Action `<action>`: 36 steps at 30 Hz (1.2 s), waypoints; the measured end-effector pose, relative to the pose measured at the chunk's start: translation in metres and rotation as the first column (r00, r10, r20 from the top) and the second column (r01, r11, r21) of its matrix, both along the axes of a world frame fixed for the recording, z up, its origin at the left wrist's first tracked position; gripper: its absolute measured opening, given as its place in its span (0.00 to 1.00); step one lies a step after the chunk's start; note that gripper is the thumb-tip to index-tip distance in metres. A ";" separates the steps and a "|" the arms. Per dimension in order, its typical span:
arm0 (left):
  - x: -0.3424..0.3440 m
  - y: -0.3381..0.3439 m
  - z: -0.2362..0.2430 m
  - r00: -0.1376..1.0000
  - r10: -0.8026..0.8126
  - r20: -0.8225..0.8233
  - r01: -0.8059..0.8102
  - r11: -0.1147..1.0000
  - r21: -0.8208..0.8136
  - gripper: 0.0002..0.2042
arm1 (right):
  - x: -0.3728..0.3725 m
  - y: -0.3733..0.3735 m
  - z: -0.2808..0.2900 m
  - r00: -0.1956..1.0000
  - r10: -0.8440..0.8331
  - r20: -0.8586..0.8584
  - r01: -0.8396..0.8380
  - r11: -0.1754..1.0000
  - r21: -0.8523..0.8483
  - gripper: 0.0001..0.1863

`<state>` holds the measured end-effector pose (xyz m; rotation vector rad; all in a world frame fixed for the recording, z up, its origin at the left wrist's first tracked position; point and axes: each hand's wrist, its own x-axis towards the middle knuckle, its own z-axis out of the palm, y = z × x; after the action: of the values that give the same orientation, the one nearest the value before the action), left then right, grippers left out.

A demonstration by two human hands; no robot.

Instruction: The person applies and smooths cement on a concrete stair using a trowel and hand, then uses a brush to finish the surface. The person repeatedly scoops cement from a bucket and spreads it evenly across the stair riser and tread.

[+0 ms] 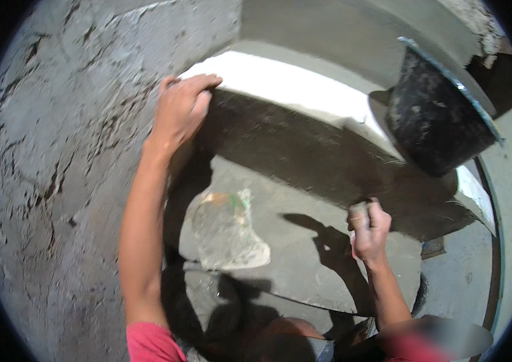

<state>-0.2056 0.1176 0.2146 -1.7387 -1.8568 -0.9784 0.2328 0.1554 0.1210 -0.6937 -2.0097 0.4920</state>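
At nine o'clock we see a rough grey wall (45,151), ridged and pitted with deep cracks. Our left forearm (141,247) climbs beside it from a pink-red sleeve (152,344) at seven o'clock, nearly straight. Our left hand (183,108), at half past ten, is bent at the wrist with its fingers reaching over the near edge of a bright white ledge (292,78); the thumb stands apart below, and the hand is open. The ledge runs from eleven o'clock to three, bending down at its right end.

At seven o'clock a pale patch (220,235) with an irregular edge, smeared orange and green at its top, lies on a grey slab (304,265). Under the ledge, a dark, damp-looking riser (280,136) slopes across the centre toward four o'clock, a broad stretch of it separating our hands. The slab's far edge meets the foot of the riser.

At four o'clock our right hand (372,232) is near the foot of the riser, knuckles toward twelve, fingers curled closed. It looks to be gripping a small pink thing (353,244), though blur and the fingers hide most of it. A black bucket (434,114), scuffed with grey, stands on the ledge at two o'clock, its pale rim leaning outward to the right.
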 end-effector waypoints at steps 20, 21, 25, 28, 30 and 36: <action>-0.019 0.008 -0.002 0.993 0.004 -0.120 -0.010 0.999 -0.046 0.26 | 0.018 0.011 -0.035 0.464 0.163 0.870 -0.069 0.987 -0.148 0.22; -0.023 0.008 -0.004 0.993 0.015 -0.114 -0.021 0.998 -0.053 0.26 | 0.039 0.023 -0.023 0.436 0.170 0.884 -0.015 0.983 -0.182 0.22; -0.030 0.011 -0.007 0.998 0.035 -0.057 -0.039 0.996 -0.078 0.27 | 0.111 0.033 -0.013 0.300 0.122 0.946 0.016 0.991 -0.133 0.31; -0.010 0.009 -0.008 0.986 0.121 -0.118 -0.132 0.988 -0.085 0.28 | 0.132 0.031 -0.027 0.376 0.147 0.915 -0.169 0.982 -0.088 0.35; 0.021 0.002 -0.012 0.929 0.327 -0.174 -0.350 0.928 -0.127 0.30 | 0.131 0.035 -0.033 0.367 0.110 0.923 -0.261 0.965 -0.011 0.33; 0.163 -0.063 -0.077 0.942 -0.015 0.337 -0.030 0.991 0.127 0.30 | 0.107 0.052 -0.017 0.240 0.127 0.963 -0.283 0.958 -0.056 0.29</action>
<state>-0.0428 0.0549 0.1373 -1.5609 -1.9454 -1.4366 0.3396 0.2069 0.1037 -0.7086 -3.3446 -0.0191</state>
